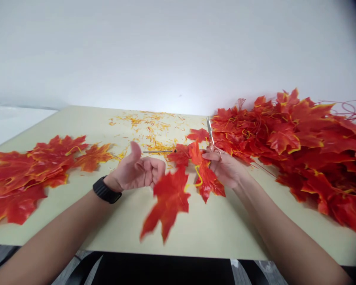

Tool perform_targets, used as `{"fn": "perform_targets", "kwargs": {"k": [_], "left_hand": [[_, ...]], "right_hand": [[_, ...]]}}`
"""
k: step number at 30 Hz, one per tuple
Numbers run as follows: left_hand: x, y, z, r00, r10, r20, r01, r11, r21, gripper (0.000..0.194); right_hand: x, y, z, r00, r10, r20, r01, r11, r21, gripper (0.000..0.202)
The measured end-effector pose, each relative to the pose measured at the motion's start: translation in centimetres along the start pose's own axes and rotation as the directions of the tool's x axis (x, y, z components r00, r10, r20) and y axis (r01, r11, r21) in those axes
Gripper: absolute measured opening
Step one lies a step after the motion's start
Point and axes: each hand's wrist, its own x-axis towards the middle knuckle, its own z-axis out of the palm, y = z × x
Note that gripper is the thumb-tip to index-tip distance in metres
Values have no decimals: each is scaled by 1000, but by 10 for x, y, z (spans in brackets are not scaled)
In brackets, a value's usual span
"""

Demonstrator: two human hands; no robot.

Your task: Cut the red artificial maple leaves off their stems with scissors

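My right hand (225,168) grips a pair of scissors (210,132) with rose-gold handles, the blades pointing away from me. Against its fingers hang red artificial maple leaves (207,180) with a yellow stem; whether they are pinched too I cannot tell. My left hand (141,170), with a black watch on the wrist, has its thumb stretched up and its fingers loosely curled. Just beside those fingers is a slightly blurred red maple leaf (170,204), which partly covers them. A thin dark rod (158,151) lies behind, between the hands.
Several red leaves (38,170) lie spread at the left. A large heap of red leaves (299,138) with thin red stems fills the right side. Yellow and orange trimmings (154,126) are scattered at the back of the pale table (222,233), near the white wall (166,51).
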Motion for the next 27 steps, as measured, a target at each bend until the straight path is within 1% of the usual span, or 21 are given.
{"fn": "perform_targets", "kwargs": {"k": [1,2,3,5,6,8,10,13,15,16,18,19,21,22,24,27], "left_hand": [[0,-1,2,990,-88,111,90,996,-10,88],[2,-2,6,976,-144,166,149,989,-22,84],[3,-5,10,973,-165,160,172,984,-32,75],[7,-11,18,991,-134,21,135,990,-41,56],[8,-14,22,991,-135,-19,135,990,-35,50],[10,-21,28,983,-181,-14,181,983,12,46],[11,-27,31,977,-215,13,212,971,110,40],[10,-33,34,985,-171,17,161,954,251,27],[10,-34,35,992,-125,8,117,948,297,25],[11,-34,36,994,-105,-16,105,946,308,25],[12,-33,35,990,-77,-118,109,949,296,25],[13,-31,35,980,-71,-183,120,956,269,24],[15,-28,32,954,-75,-290,129,976,174,20],[16,-26,30,942,-78,-326,123,985,120,17],[16,-24,27,923,-73,-377,92,995,34,12],[17,-23,21,896,-62,-439,45,998,-49,16]], "right_hand": [[-2,-1,1,999,12,33,-11,999,-33,38],[-4,0,3,997,24,69,-19,998,-63,39],[-7,1,6,994,34,103,-24,995,-92,40],[-12,8,12,987,34,158,-10,989,-147,40],[-14,12,15,984,20,176,10,986,-169,40],[-17,21,22,982,-24,188,63,977,-204,41],[-18,28,27,982,-71,174,111,966,-234,43],[-19,33,31,981,-119,155,159,949,-272,46],[-18,32,31,976,-176,124,205,938,-281,47],[-18,31,31,970,-221,98,240,929,-282,46],[-17,26,28,946,-324,20,317,909,-271,45],[-17,23,27,933,-360,-15,343,901,-264,45],[-15,17,23,923,-382,-50,357,897,-260,49],[-15,15,22,926,-375,-46,350,898,-267,51],[-15,12,20,935,-355,3,339,890,-306,55],[-17,12,22,937,-329,119,350,859,-374,62]]}}
